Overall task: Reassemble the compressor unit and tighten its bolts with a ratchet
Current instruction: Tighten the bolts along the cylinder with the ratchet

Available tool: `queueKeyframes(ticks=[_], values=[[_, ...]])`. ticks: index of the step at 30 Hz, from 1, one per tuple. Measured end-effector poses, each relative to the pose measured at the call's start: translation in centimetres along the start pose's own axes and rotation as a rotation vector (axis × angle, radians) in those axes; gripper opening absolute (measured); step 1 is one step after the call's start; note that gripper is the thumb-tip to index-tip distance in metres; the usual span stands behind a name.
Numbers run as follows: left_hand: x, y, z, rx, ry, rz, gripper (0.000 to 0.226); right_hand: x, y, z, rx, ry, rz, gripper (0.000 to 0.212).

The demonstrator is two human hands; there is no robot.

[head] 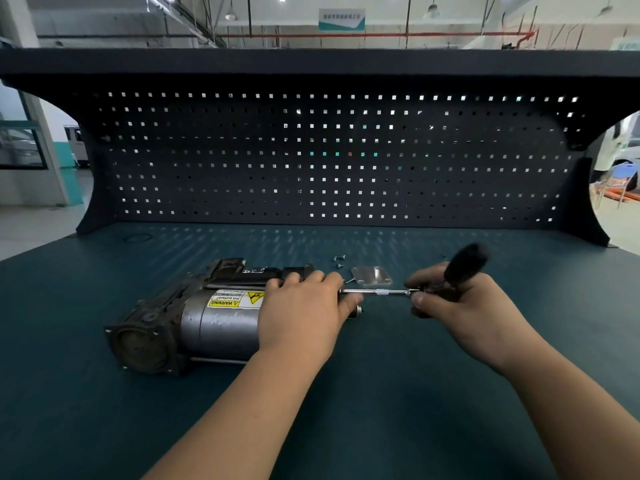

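Note:
The compressor unit (194,320), a dirty grey cylinder with a yellow warning label, lies on its side on the green bench top. My left hand (304,313) grips its right end. My right hand (457,303) holds the ratchet (464,263) by its black handle, which is blurred. The ratchet's chrome extension bar (377,291) runs level from my right hand to the compressor's right end, where my left fingers hide its tip. A small square metal plate (371,276) lies flat just behind the bar.
A few loose bolts (339,259) lie behind the plate. A dark pegboard back wall (329,161) with a shelf above closes off the rear of the green bench top (381,393).

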State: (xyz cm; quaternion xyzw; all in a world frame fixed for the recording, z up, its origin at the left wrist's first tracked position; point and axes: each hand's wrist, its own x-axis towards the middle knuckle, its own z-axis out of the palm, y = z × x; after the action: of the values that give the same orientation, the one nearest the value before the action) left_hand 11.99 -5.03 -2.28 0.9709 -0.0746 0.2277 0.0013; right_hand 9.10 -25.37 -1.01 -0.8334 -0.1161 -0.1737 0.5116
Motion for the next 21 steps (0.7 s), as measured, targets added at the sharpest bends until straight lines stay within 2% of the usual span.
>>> queueKeyframes(ticks=[6,10,15,21], values=[[-0.3,0.0,0.1,-0.02,0.023,-0.005,0.048,0.3,0.4,0.3,0.162,0.054,0.105,0.01],[-0.5,-0.3,0.0,-0.053,0.031,0.016,0.045,0.4,0.9,1.0,0.218,0.129,0.2,0.022],[-0.4,-0.2,0.0,-0.024,0.005,0.008,0.044,0.4,1.3,1.7,0.226,0.136,0.274,0.033],[-0.1,-0.1,0.0,-0.008,-0.003,0.005,0.045,0.4,1.1,1.6,0.207,0.129,0.21,0.018]])
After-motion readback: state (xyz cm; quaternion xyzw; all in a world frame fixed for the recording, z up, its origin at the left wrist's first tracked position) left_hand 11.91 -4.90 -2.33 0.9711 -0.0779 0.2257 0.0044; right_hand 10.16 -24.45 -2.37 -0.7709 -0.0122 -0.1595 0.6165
